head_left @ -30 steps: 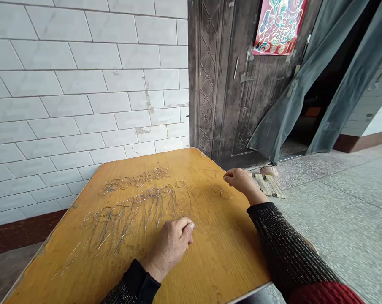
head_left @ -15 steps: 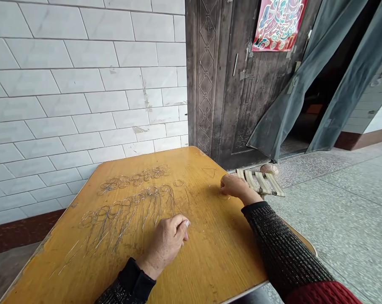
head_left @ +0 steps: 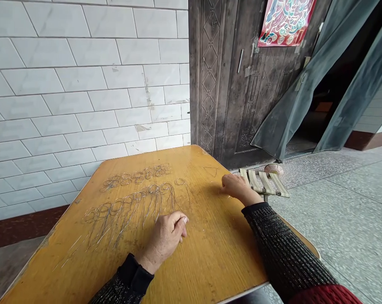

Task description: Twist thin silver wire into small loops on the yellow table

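Observation:
My left hand (head_left: 167, 236) rests low over the table's middle, its thumb and fingers pressed together; whatever they hold, if anything, is hidden. Just beyond it lies a row of thin wire rings with long tails (head_left: 153, 189). A single wire ring with a tail (head_left: 180, 181) sits at that row's right end. Farther back is another row of wire rings (head_left: 139, 176). My right hand (head_left: 237, 188) is at the table's right edge, its fingers closed and pointing down at a thin wire ring, mostly covered by them. A bent wire triangle (head_left: 210, 171) lies beyond that hand.
The yellow wooden table (head_left: 206, 261) stands near a white tiled wall (head_left: 92, 101). A stool with striped webbing (head_left: 263, 181) is past its right edge. Behind are a dark carved door (head_left: 222, 97) and a grey-green curtain (head_left: 285, 114).
The view has shifted slightly. My right hand's fingers now cover more of the wire ring beneath them. My left hand keeps its closed pose in nearly the same place.

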The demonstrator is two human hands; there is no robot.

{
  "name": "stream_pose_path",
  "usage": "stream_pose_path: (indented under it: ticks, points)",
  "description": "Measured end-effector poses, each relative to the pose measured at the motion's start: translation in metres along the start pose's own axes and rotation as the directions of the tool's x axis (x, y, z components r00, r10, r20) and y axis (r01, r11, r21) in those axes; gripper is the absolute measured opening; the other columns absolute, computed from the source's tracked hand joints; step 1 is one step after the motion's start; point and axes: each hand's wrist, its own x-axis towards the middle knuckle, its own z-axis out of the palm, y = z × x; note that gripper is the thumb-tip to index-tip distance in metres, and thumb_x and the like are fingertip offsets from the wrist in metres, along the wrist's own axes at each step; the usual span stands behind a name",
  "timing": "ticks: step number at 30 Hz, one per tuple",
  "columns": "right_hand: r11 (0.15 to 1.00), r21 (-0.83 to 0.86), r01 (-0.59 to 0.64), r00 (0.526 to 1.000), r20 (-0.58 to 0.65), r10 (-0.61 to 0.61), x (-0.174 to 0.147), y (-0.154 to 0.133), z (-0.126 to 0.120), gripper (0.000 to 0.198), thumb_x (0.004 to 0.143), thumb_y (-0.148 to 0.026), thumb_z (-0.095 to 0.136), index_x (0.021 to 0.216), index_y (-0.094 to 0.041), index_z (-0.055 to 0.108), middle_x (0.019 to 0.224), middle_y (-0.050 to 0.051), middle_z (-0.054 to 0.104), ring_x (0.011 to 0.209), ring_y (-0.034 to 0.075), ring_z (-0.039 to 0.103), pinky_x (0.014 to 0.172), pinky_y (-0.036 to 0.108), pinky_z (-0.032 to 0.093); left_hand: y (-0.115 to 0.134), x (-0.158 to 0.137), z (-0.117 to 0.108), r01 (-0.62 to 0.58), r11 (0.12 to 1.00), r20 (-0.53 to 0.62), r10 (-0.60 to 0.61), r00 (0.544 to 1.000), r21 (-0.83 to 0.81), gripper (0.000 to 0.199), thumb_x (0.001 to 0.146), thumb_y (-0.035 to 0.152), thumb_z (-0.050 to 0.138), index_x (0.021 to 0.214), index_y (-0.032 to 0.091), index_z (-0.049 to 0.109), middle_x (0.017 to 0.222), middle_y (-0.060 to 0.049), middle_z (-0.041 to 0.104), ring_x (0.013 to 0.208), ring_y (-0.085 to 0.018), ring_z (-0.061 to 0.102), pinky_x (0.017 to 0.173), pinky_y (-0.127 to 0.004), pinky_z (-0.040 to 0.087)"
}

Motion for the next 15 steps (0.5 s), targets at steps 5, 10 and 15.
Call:
stream_pose_path:
  ticks: [5,10,15]
  points:
    - [0.969,0.127,0.21,0.977,-0.07,-0.202,-0.023,-0.04,-0.015,0.014,0.072,-0.016,0.05,0.073,-0.018,0.064,0.075,0.004,0.067,0.069,0.014,0.059,0.056,0.021,0.034,-0.003,0.004,-0.004,0.054,0.953,-0.126,-0.096,0.987,-0.297,0.028,0.084,0.039,0.041,0.085,0.014,0.055,0.071,-0.003,0.059,0.054,-0.01,0.053,0.048,-0.02,0.04]
    - [0.778,0.282,0.561,0.826,-0.246,-0.507,-0.06,-0.09,-0.003,0.012,0.076,-0.016,0.048,0.071,-0.018,0.06,0.064,0.001,0.062,0.054,0.01,0.051,0.052,0.02,0.03,0.001,0.003,-0.008,0.024,0.846,-0.243,-0.179,0.953,-0.532,0.036,0.083,0.046,0.043,0.099,0.015,0.052,0.097,-0.01,0.056,0.076,-0.014,0.055,0.054,-0.021,0.045]
    - [0.715,0.367,0.595,0.804,-0.243,-0.543,-0.074,-0.105,0.005,0.009,0.074,-0.014,0.049,0.066,-0.018,0.053,0.059,0.0,0.056,0.05,0.009,0.045,0.05,0.021,0.027,0.006,0.002,-0.01,0.002,0.803,-0.258,-0.194,0.947,-0.597,0.031,0.082,0.044,0.048,0.095,0.016,0.052,0.096,-0.008,0.055,0.077,-0.013,0.053,0.058,-0.021,0.045]
